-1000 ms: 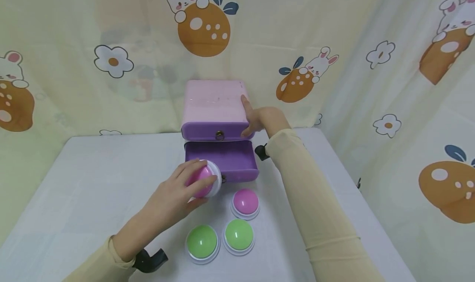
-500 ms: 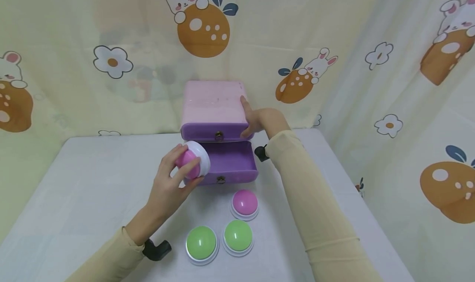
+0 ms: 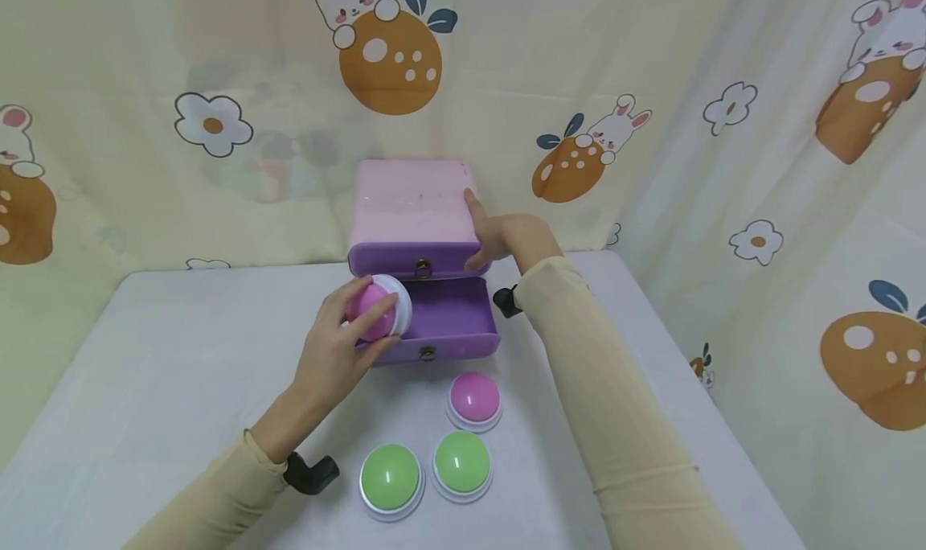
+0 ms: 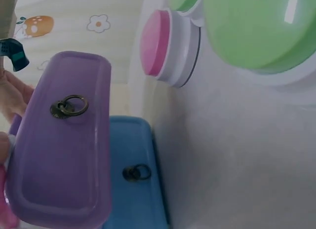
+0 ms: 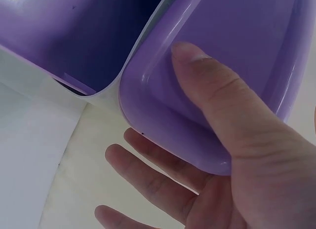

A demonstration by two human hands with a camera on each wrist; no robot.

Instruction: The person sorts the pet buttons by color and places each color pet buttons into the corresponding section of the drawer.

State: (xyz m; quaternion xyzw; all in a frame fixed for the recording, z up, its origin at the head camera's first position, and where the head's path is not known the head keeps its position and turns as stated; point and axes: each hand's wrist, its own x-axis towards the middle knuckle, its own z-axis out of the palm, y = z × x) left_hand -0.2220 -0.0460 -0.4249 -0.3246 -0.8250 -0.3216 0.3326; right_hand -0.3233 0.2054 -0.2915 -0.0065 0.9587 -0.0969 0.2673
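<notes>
My left hand [image 3: 329, 365] grips a pink buzzer button [image 3: 369, 299] with a white base, tilted on its side at the left end of the pulled-out purple drawer [image 3: 466, 346]. Whether it touches the drawer is unclear. The drawer belongs to a small cabinet [image 3: 412, 204] with a pink top. My right hand [image 3: 510, 236] rests on the cabinet's right front corner. Its thumb [image 5: 212, 81] presses the upper purple drawer front, while the fingers extend along the side. On the table, another pink button [image 3: 475, 396] stands before the drawer, with two green buttons [image 3: 391, 478] nearer me.
Under the pulled-out drawer, a blue drawer front [image 4: 131, 145] with a ring pull shows in the left wrist view. A patterned curtain [image 3: 282, 75] hangs right behind the cabinet. The white table [image 3: 188, 373] extends to both sides.
My left hand has carried the pink button leftward and up from the drawer's front to its left end, then slightly turned it. My right hand keeps its place on the cabinet.
</notes>
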